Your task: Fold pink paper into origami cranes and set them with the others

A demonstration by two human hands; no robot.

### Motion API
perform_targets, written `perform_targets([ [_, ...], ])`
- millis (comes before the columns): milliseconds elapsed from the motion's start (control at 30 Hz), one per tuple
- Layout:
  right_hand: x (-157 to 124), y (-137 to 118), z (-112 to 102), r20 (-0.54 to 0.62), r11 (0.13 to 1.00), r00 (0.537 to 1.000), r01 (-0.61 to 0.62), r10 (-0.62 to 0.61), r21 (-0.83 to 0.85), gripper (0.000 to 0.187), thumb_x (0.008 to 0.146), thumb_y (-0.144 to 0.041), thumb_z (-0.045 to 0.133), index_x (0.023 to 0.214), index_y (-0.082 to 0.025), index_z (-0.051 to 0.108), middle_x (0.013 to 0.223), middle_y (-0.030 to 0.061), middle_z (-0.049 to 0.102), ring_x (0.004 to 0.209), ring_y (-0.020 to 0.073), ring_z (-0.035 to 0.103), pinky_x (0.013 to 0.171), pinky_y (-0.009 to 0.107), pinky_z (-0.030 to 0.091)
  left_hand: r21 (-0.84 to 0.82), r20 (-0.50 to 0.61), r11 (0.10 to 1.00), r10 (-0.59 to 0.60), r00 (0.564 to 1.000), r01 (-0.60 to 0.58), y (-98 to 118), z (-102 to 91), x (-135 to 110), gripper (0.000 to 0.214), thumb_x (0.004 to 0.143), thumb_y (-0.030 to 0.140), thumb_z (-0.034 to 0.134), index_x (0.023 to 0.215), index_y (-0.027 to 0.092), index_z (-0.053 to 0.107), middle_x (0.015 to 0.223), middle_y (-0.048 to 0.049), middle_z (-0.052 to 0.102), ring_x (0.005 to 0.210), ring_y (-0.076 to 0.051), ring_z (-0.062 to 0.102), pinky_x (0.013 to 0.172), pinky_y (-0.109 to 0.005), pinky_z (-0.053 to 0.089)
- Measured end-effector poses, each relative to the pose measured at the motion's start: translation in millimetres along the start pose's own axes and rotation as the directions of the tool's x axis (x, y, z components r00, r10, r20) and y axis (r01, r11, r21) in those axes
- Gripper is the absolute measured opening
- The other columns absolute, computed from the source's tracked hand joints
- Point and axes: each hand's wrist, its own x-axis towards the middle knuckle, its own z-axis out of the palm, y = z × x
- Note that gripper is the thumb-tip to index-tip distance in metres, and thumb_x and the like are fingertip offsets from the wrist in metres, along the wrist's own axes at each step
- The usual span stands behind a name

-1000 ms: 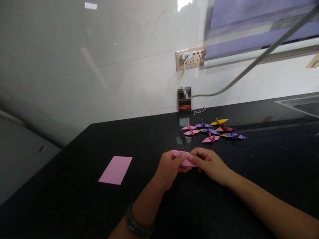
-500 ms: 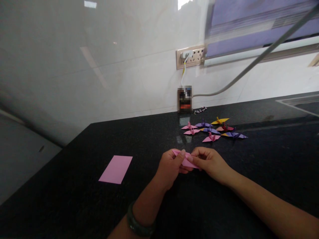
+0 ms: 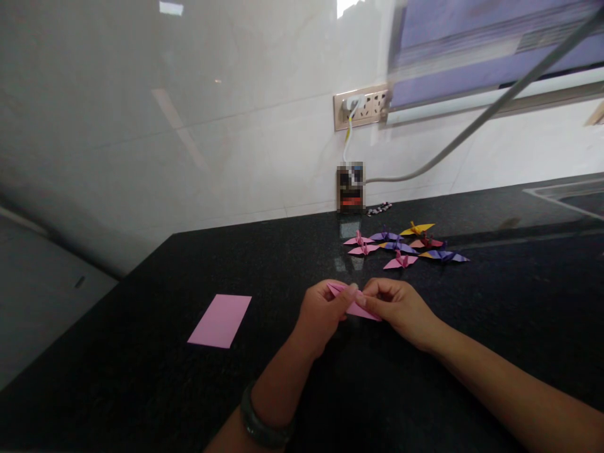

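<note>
Folded pink paper (image 3: 362, 310), one piece, is pinched between the fingers of the left hand (image 3: 323, 314) and right hand (image 3: 406, 313) over the table (image 3: 141, 384), its long axis slanting from far left to near right. Neither hand is nearer: the left grips toward the far-left end, the right toward the near-right, thumbs on top and almost meeting. One flat pink sheet (image 3: 220, 321) lies well to the left. Beyond the right hand sit eight cranes (image 3: 400, 261): three pink, three mostly purple, one yellow, one red. One box (image 3: 351, 189) stands farther back, by the wall (image 3: 259, 170).
</note>
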Motion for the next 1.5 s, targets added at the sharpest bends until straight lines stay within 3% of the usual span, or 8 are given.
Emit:
perform_targets([
  [133,0.8,2.1,-0.1,-0.005,0.999,1.000,0.026,-0.026,-0.021,0.024,0.067,-0.036,0.058,0.058,-0.015,0.049,0.052,-0.0043,0.043,0.046,0.0061,0.037,0.042,0.019,0.029,-0.006,-0.034,0.998,0.062,0.997,-0.063,-0.9,0.4,-0.8,0.023,0.062,0.033,0.062,0.071,0.012,0.060,0.065,-0.0037,0.060,0.058,-0.011,0.054,0.053,-0.021,0.041],
  [367,-1.0,-1.2,-0.7,0.020,0.999,0.999,0.032,-0.031,-0.041,0.022,0.069,-0.034,0.057,0.060,-0.014,0.051,0.054,-0.0039,0.044,0.048,0.0067,0.038,0.044,0.019,0.029,-0.127,-0.001,0.992,-0.018,1.000,0.018,-2.3,1.5,-0.7,0.032,0.070,0.041,0.051,0.066,0.011,0.060,0.058,-0.0032,0.058,0.052,-0.010,0.051,0.053,-0.023,0.042],
  [767,-0.5,0.7,0.8,0.041,0.995,0.999,0.037,-0.033,-0.094,0.028,0.074,-0.039,0.050,0.060,-0.015,0.047,0.054,-0.0042,0.039,0.048,0.0068,0.034,0.044,0.019,0.026,0.026,-0.033,0.997,0.074,0.997,-0.073,-2.2,-0.4,-2.1,0.025,0.066,0.036,0.058,0.067,0.011,0.061,0.058,-0.0021,0.057,0.049,-0.008,0.048,0.048,-0.020,0.037],
  [900,-0.6,-1.7,-0.7,0.051,0.991,0.995,0.087,-0.082,-0.099,0.026,0.075,-0.036,0.049,0.060,-0.015,0.048,0.055,-0.0041,0.040,0.050,0.0074,0.036,0.046,0.020,0.029,0.010,-0.061,0.997,0.082,0.995,-0.081,-3.7,1.6,-2.0,0.023,0.065,0.035,0.059,0.067,0.012,0.061,0.058,-0.0018,0.057,0.050,-0.009,0.048,0.049,-0.020,0.038],
  [1033,1.2,-1.0,-1.0,0.107,0.999,0.994,0.021,-0.016,-0.044,0.022,0.077,-0.036,0.046,0.069,-0.015,0.052,0.058,-0.0032,0.044,0.050,0.0082,0.040,0.046,0.020,0.032,-0.047,-0.084,0.998,0.045,0.995,-0.049,-4.2,1.5,-0.9,0.024,0.066,0.035,0.058,0.069,0.011,0.061,0.062,-0.0033,0.059,0.053,-0.010,0.052,0.051,-0.022,0.041],
  [1167,3.3,2.8,-3.0,-0.039,0.997,0.999,0.013,-0.016,-0.073,0.023,0.075,-0.037,0.048,0.065,-0.016,0.049,0.055,-0.0044,0.042,0.045,0.0075,0.039,0.042,0.019,0.032,-0.078,-0.117,0.997,-0.022,0.993,0.013,-3.5,-0.7,0.1,0.024,0.062,0.033,0.062,0.072,0.011,0.061,0.066,-0.0040,0.060,0.057,-0.012,0.055,0.051,-0.022,0.043],
  [1333,4.7,3.1,-10.3,-0.072,0.980,0.995,0.056,-0.071,-0.193,0.022,0.075,-0.034,0.050,0.063,-0.016,0.051,0.052,-0.0046,0.042,0.044,0.0071,0.038,0.042,0.019,0.031,-0.055,-0.013,0.994,-0.097,0.995,0.096,-2.6,-3.3,0.7,0.020,0.063,0.031,0.061,0.068,0.011,0.057,0.063,-0.0032,0.059,0.054,-0.010,0.054,0.046,-0.018,0.041],
  [1500,4.8,-3.0,-15.1,0.053,0.888,0.965,0.255,-0.255,-0.383,0.016,0.075,-0.026,0.051,0.068,-0.016,0.061,0.065,0.0009,0.053,0.064,0.0118,0.050,0.059,0.023,0.039,0.039,0.133,0.987,-0.159,0.978,0.155,-0.8,-2.0,-2.1,0.021,0.064,0.029,0.060,0.075,0.012,0.059,0.064,-0.0036,0.061,0.051,-0.010,0.055,0.044,-0.018,0.039],
])
